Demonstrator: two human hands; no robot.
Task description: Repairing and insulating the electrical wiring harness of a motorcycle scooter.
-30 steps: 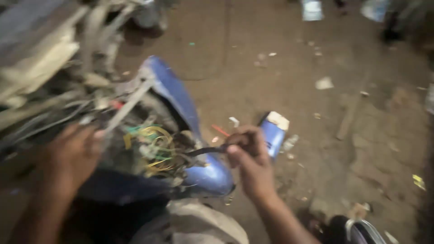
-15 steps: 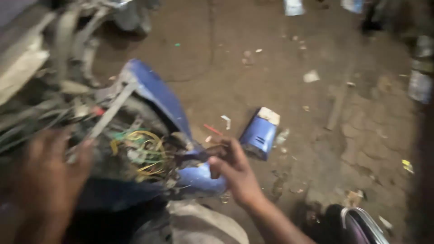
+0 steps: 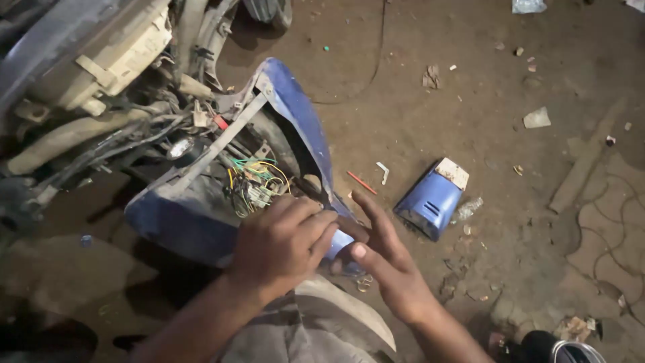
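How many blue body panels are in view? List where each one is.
2. A large blue panel on the scooter, under both hands; a small blue cover lies loose on the ground to the right. More may be hidden.

Both hands meet at the near rim of the scooter's body panel [image 3: 295, 128], the left hand [image 3: 282, 242] just left of the right hand [image 3: 386, 269]. The wire bundle [image 3: 255, 181] sits inside the panel just behind the left hand. On the ground to the right of the grip lies a loose cover piece [image 3: 430, 202], with a small stick [image 3: 361, 182] between it and the panel.
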